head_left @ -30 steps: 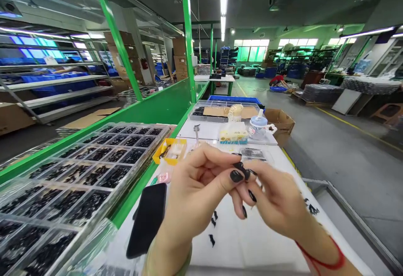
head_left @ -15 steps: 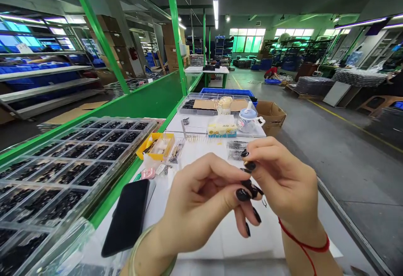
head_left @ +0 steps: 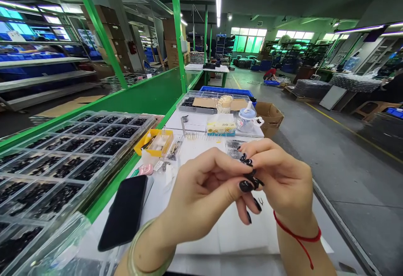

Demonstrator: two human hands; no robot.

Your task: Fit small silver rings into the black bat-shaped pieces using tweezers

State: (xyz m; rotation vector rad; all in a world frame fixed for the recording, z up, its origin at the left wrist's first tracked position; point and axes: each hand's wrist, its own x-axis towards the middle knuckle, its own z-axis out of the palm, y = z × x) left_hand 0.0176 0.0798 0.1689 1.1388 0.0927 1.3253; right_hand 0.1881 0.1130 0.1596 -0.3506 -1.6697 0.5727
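Observation:
My left hand (head_left: 208,196) pinches a small black piece (head_left: 254,180) between thumb and index finger, over the white-covered table (head_left: 233,234). Against its fingertips, my right hand (head_left: 280,175) has its thumb and fingers pressed together at the upper part of the piece; whether it grips the same piece is hidden by the fingers. Black nail polish makes the outline of the piece hard to tell. A small dark forked part (head_left: 260,201) lies on the white sheet just below my right hand.
A compartment tray (head_left: 85,150) of black parts lies left, a phone (head_left: 124,213) nearer. Beyond the hands are a yellow box (head_left: 154,142), a tissue pack (head_left: 221,125), a lidded cup (head_left: 247,118) and a cardboard box (head_left: 269,116). A person (head_left: 270,74) crouches far off.
My right hand has moved down and left, its fingertips now against those of my left hand at the black piece. The view has shifted slightly.

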